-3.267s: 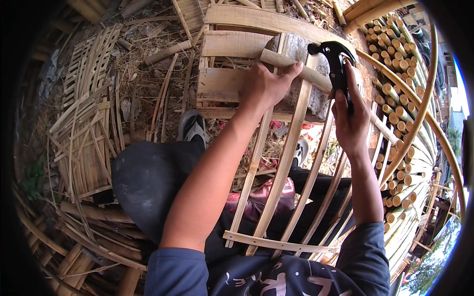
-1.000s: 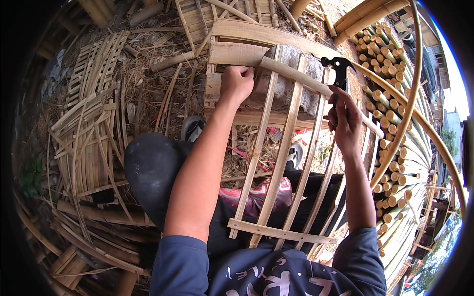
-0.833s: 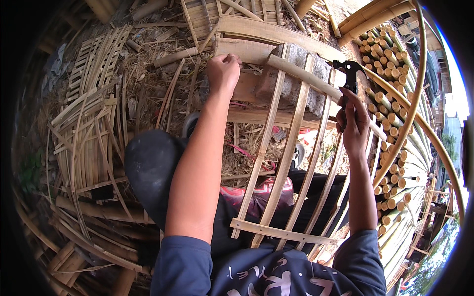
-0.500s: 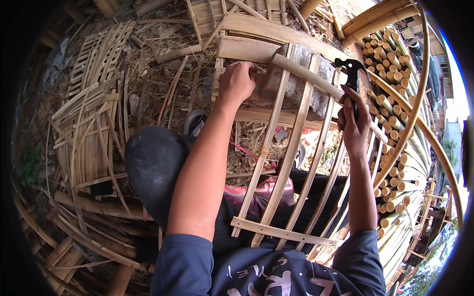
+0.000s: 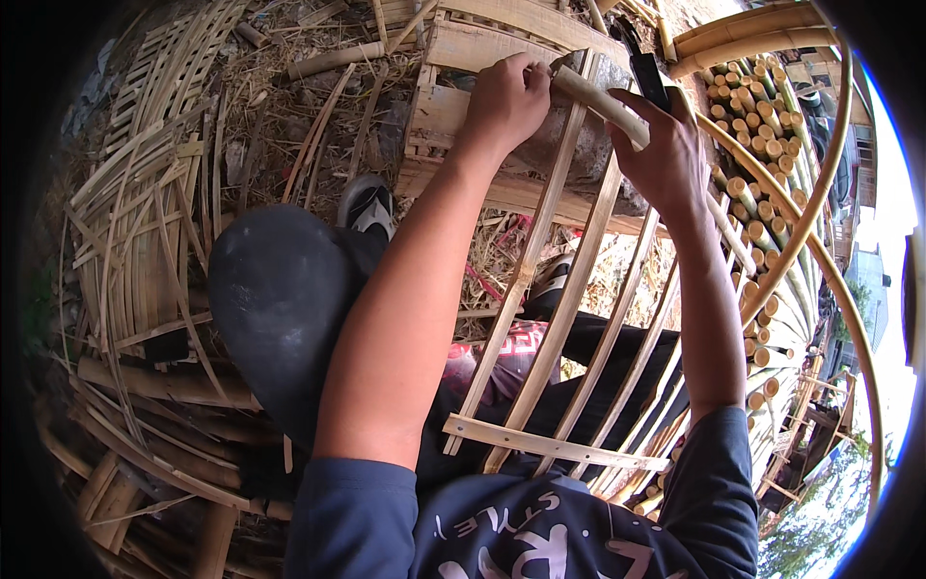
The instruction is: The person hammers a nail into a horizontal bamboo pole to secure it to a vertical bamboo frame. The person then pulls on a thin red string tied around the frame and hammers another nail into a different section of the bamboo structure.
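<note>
A frame of bamboo slats (image 5: 569, 318) leans over my lap, its lower crosspiece (image 5: 550, 444) near my chest and its upper crosspiece (image 5: 617, 111) at the top. My left hand (image 5: 506, 96) grips the left end of that upper crosspiece where a slat meets it. My right hand (image 5: 666, 145) holds a black hammer (image 5: 648, 77) by its handle, head up, just above the crosspiece. Behind the frame sits a wooden crate (image 5: 473, 87) with a grey stone block on it.
Woven bamboo panels (image 5: 145, 203) and loose strips lie on the straw at the left. Stacked cut bamboo poles (image 5: 762, 183) and bent hoops (image 5: 830, 270) fill the right. My dark-trousered knee (image 5: 280, 289) and a grey shoe (image 5: 367, 203) are in the middle.
My head has tilted, shifting the scene upward. My right hand has brought the hammer in from the right, close to the upper crosspiece. My left hand stays on the crosspiece's left end.
</note>
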